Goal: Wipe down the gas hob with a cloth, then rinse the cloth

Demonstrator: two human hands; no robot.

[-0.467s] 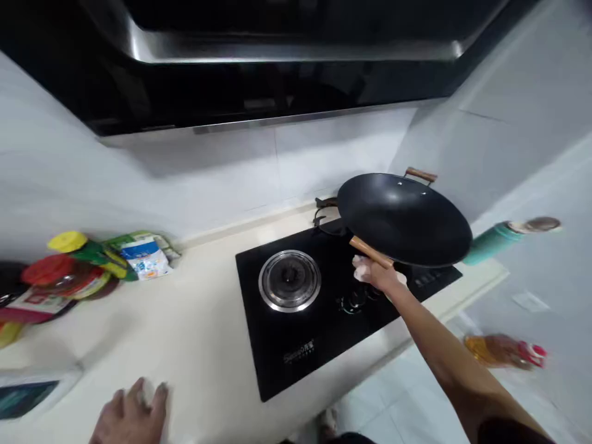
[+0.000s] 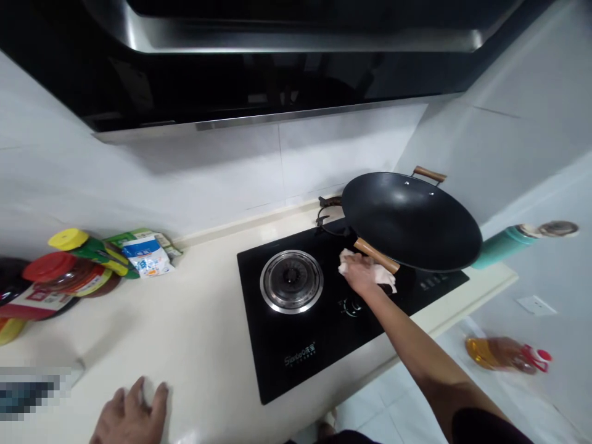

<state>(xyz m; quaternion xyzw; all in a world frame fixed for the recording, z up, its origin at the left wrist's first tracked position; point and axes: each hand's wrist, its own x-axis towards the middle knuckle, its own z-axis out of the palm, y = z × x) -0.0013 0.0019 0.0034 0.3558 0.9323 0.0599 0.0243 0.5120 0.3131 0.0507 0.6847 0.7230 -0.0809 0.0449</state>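
My right hand presses a crumpled white cloth onto the black glass gas stove, with its fingers bunched over it. Beside that hand is the wooden handle of a large black wok, which sits tilted over the right burner. To the left lies the other burner, uncovered, with a shiny metal ring. My left hand rests on the pale countertop, fingers spread, holding nothing.
Several bottles, a red-lidded jar and seasoning packets line the left back. A dark range hood hangs above. A teal cylinder stands at the counter's right end; an oil bottle is on the floor.
My right hand has slid left across the stove with the cloth, away from the wok handle, and more of the cloth shows. My left hand has stayed in place.
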